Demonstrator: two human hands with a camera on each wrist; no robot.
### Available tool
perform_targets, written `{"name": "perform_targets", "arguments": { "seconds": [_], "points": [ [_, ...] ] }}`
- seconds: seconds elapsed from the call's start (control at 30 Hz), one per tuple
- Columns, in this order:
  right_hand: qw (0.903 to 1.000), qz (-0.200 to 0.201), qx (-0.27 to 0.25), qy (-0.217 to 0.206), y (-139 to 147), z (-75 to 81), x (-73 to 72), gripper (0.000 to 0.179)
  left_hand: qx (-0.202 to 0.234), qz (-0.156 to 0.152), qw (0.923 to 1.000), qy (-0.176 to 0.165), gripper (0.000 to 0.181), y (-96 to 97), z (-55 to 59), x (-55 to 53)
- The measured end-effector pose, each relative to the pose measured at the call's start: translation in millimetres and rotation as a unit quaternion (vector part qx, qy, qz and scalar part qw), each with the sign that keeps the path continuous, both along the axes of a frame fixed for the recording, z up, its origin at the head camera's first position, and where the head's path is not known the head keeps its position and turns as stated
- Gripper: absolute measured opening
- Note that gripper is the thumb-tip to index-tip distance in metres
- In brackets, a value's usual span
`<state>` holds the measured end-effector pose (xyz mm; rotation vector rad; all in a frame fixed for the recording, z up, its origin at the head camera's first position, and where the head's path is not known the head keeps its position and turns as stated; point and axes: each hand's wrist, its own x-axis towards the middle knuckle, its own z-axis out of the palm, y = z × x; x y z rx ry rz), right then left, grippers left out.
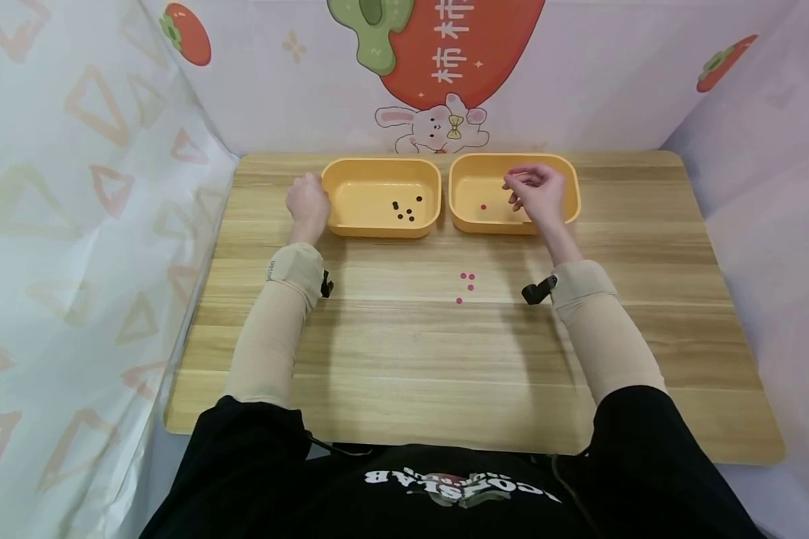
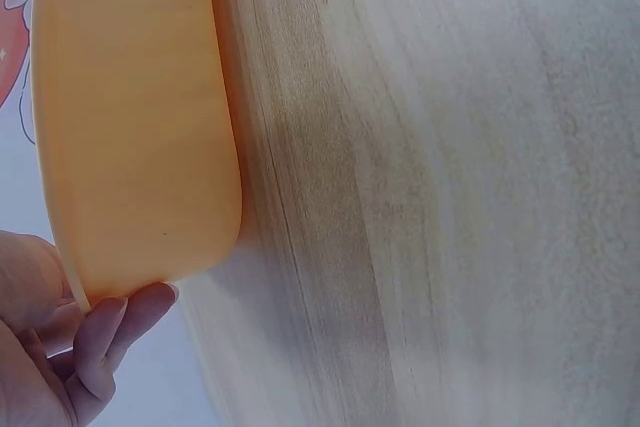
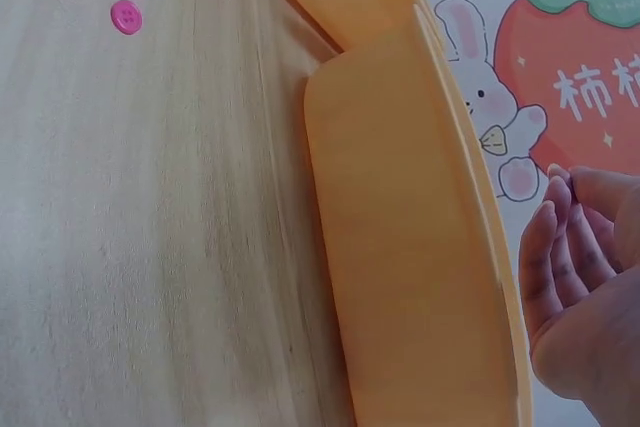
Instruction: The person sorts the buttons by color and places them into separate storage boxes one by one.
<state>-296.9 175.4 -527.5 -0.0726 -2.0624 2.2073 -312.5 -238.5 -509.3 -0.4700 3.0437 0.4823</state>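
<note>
At its left end, the left yellow box (image 1: 381, 231) is gripped by my left hand (image 1: 308, 203). Curled fingers (image 2: 98, 335) touch the outside of its wall in the left wrist view. Several black buttons (image 1: 409, 211) lie in that box. My right hand (image 1: 541, 196) hovers over the right yellow box (image 1: 492, 227), thumb and forefinger tips together, with a hint of pink at the fingertips; the button they pinch is mostly hidden. One pink button (image 1: 483, 207) lies inside the right box. Several more pink buttons (image 3: 126, 17) lie on the table in front of it.
Both boxes stand side by side at the back of the wooden table (image 1: 404, 359), close to a printed cloth backdrop (image 1: 607, 82). Another patterned cloth (image 1: 74, 247) hangs along the left side. The person's body is at the front edge.
</note>
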Motion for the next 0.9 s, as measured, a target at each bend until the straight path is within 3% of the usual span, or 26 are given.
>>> {"name": "perform_targets", "arguments": {
  "seconds": [0.2,0.33,0.57,0.9],
  "points": [
    [0.9994,0.027,-0.010,-0.021,-1.0,-6.0,1.3,0.014,0.006,-0.004,0.9999,0.011,0.034,0.4,-6.4,0.3],
    [0.9988,0.038,-0.028,-0.012,-0.4,-6.0,8.6,0.015,0.008,-0.002,0.9997,0.023,0.033,0.0,-6.6,0.2],
    [0.9966,0.077,-0.030,-0.004,1.9,-1.5,36.0,0.025,0.009,0.002,0.9997,0.023,0.032,0.2,-2.8,-0.6],
    [0.9807,0.189,0.050,0.007,1.0,-16.6,77.7,0.024,0.001,-0.004,0.9997,0.023,0.031,0.4,-4.7,-1.8]
  ]
}}
